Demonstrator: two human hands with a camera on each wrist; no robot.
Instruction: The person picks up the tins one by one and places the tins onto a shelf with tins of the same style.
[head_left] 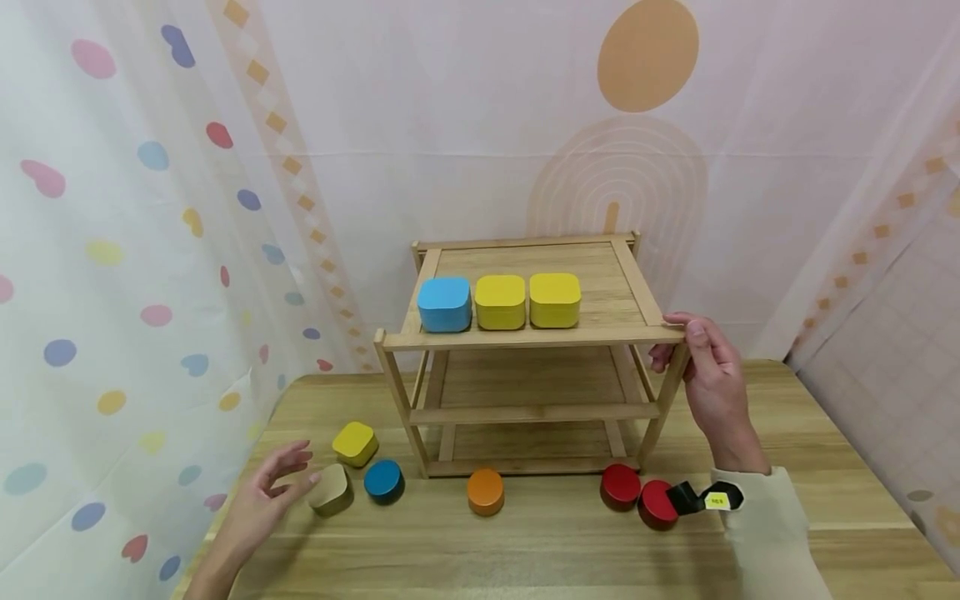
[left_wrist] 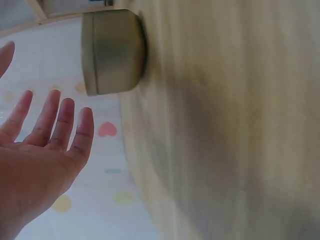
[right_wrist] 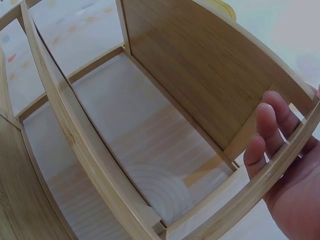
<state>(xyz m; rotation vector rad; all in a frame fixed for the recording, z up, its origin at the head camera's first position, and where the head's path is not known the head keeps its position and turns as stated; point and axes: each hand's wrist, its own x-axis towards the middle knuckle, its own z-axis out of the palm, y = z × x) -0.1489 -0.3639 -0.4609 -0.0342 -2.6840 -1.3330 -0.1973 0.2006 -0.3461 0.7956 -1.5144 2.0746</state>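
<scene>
My left hand (head_left: 258, 502) is beside a gold rounded-square tin (head_left: 332, 490) on the table, its fingers spread and slightly bent. In the left wrist view a gap shows between those fingers and the gold tin (left_wrist: 114, 52). At the right, my right hand (head_left: 714, 379) grips the front corner of a wooden shelf rack (head_left: 622, 335); the right wrist view has its fingers curled round a post (right_wrist: 285, 162). On the rack's top stand a light blue tin (head_left: 445, 305) and two yellow tins, one in the middle (head_left: 500, 302) and one at right (head_left: 555, 300).
Near the gold tin are another yellow tin (head_left: 355, 443) and a round blue tin (head_left: 384, 482). An orange round tin (head_left: 486, 492) and two red round tins (head_left: 620, 487) lie before the rack. A patterned curtain (head_left: 450, 125) hangs behind the wooden table (head_left: 480, 558).
</scene>
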